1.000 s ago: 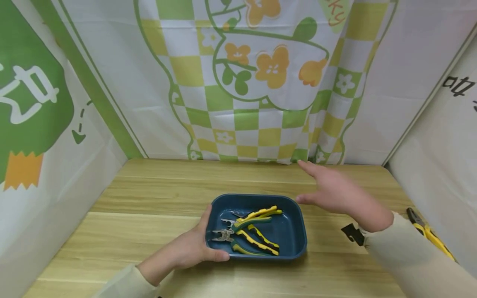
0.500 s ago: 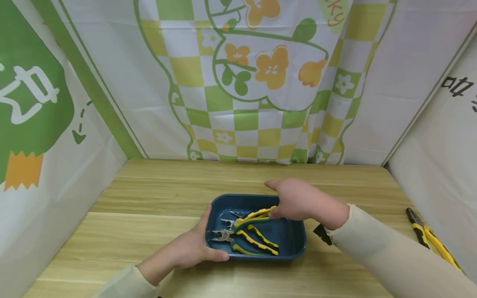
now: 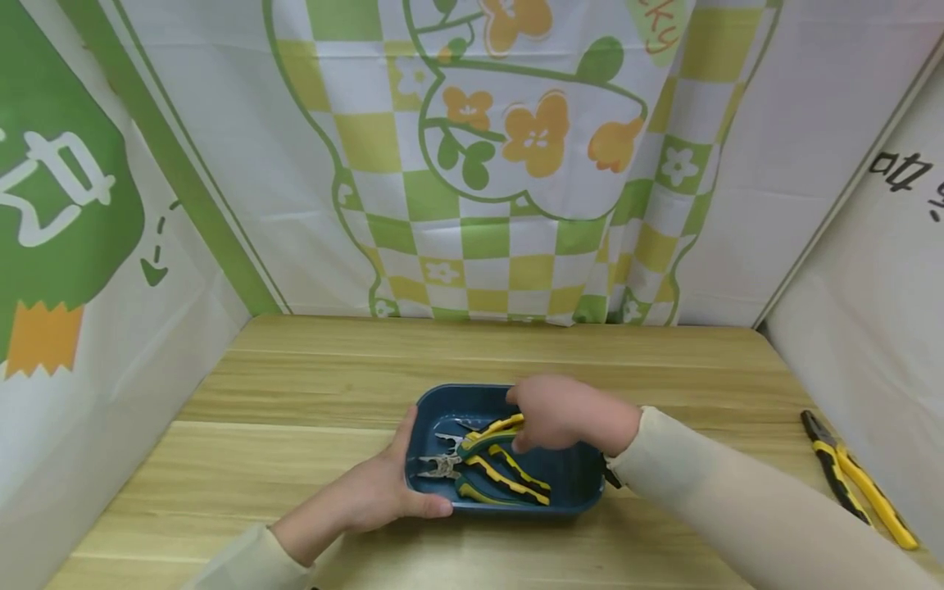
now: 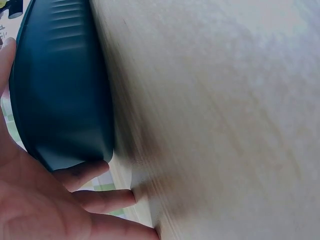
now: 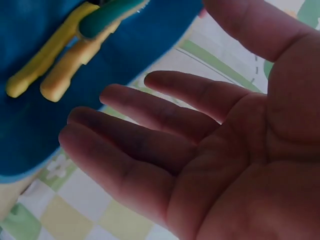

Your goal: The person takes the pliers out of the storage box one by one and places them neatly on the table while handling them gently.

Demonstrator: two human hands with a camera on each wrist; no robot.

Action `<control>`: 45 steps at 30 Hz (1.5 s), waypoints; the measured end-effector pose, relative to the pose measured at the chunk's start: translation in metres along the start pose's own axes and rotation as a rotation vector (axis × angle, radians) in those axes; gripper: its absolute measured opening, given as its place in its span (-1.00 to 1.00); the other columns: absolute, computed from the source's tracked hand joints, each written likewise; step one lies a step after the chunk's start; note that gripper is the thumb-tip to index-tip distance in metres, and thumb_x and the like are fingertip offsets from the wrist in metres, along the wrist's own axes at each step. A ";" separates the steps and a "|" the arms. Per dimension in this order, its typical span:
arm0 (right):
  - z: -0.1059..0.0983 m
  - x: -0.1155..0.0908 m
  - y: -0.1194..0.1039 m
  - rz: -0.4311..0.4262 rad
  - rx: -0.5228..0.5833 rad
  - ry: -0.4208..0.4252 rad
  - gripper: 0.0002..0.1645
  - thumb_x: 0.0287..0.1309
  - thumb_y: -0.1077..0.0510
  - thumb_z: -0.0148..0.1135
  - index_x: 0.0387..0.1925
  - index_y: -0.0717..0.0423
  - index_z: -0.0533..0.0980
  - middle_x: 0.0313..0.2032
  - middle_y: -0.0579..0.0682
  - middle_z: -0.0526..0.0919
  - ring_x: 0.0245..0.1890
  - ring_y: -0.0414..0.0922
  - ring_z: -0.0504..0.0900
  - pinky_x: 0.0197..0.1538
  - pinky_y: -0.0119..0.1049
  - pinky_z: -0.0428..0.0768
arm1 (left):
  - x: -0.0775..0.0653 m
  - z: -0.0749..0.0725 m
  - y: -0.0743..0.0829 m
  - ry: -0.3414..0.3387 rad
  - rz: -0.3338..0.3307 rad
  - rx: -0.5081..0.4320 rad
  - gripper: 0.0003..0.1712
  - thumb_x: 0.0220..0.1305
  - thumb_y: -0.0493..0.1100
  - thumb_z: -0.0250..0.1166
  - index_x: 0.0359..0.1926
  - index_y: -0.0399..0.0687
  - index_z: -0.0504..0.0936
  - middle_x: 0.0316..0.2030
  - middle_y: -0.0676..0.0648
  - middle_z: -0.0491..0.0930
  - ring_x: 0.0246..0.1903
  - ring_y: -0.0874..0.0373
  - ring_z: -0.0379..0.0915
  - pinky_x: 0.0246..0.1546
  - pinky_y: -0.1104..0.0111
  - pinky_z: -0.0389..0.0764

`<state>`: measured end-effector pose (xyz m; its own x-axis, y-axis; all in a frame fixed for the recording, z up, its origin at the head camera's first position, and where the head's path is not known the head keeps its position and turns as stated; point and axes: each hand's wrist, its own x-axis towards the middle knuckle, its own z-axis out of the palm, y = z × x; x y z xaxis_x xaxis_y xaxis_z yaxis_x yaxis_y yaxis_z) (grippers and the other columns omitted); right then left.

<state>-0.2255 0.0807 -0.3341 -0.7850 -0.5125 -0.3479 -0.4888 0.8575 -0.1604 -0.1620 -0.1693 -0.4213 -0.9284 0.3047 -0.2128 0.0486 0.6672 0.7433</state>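
A dark blue plastic box [image 3: 578,475] on the wooden table holds pliers with green-and-yellow handles [image 3: 441,466] and pliers with yellow-and-black handles [image 3: 509,477], overlapping each other. My left hand [image 3: 372,494] spans the box's left end, thumb along the front rim and index finger at the back corner. In the left wrist view its fingers are outstretched against the box's outer wall [image 4: 60,95]. My right hand [image 3: 556,414] is over the box's right half, close to the handle ends. In the right wrist view its palm is bare, with relaxed fingers near the yellow handles [image 5: 65,65].
Another pair of yellow-and-black pliers [image 3: 848,479] lies on the table [image 3: 295,385] at the right, near the side wall. A checked, flower-printed curtain [image 3: 509,246] hangs along the back edge. Printed cloth walls [image 3: 870,295] stand on both sides.
My right hand has moved left and down, from beyond the box's right back corner to over the handle ends. My left hand, the box and the pliers keep their places.
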 end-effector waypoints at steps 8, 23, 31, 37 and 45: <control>0.009 0.008 -0.002 -0.020 -0.063 -0.016 -0.48 0.11 -0.01 0.50 0.04 0.19 0.63 -0.08 -0.02 0.67 -0.16 -0.12 0.60 0.00 -0.15 0.55 | 0.001 0.000 0.000 -0.007 -0.025 -0.004 0.66 -0.17 0.28 0.62 0.57 -0.02 -0.46 0.29 -0.50 0.30 -0.07 -0.07 0.50 0.08 -0.08 0.42; 0.022 0.018 -0.009 -0.011 -0.138 -0.071 -0.67 0.14 0.02 0.48 -0.56 0.02 0.52 -0.61 -0.13 0.47 -0.61 -0.20 0.40 -0.39 -0.28 0.51 | 0.000 0.000 0.001 -0.011 -0.032 -0.015 0.66 -0.17 0.26 0.63 0.57 -0.03 -0.46 0.28 -0.52 0.30 -0.07 -0.07 0.50 0.06 -0.07 0.43; 0.026 0.028 -0.008 -0.122 -0.146 -0.039 -0.81 0.15 0.05 0.48 -0.26 0.05 0.69 -0.45 -0.19 0.58 -0.46 -0.25 0.53 -0.25 -0.27 0.59 | 0.001 -0.001 0.001 -0.018 -0.024 -0.018 0.66 -0.16 0.26 0.62 0.57 -0.03 -0.48 0.29 -0.52 0.28 -0.07 -0.08 0.50 0.06 -0.06 0.42; 0.027 0.029 -0.009 -0.158 -0.151 -0.046 -0.82 0.17 0.10 0.46 -0.18 0.01 0.70 -0.41 -0.21 0.60 -0.42 -0.26 0.53 -0.21 -0.28 0.59 | 0.000 -0.001 0.002 -0.026 -0.035 -0.016 0.66 -0.16 0.27 0.62 0.57 -0.02 -0.48 0.28 -0.52 0.30 -0.14 -0.04 0.52 0.00 -0.03 0.46; 0.026 0.026 -0.015 -0.191 -0.182 -0.074 -0.93 0.18 0.13 0.44 -0.27 -0.02 0.71 -0.48 -0.24 0.57 -0.48 -0.26 0.50 -0.31 -0.33 0.56 | -0.001 -0.001 0.002 -0.020 -0.030 -0.005 0.66 -0.16 0.27 0.62 0.57 -0.05 -0.46 0.28 -0.52 0.29 -0.12 -0.04 0.52 0.01 -0.03 0.46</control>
<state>-0.2288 0.0553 -0.3647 -0.6450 -0.6541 -0.3951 -0.6911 0.7199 -0.0636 -0.1619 -0.1692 -0.4189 -0.9217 0.2981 -0.2481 0.0188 0.6733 0.7391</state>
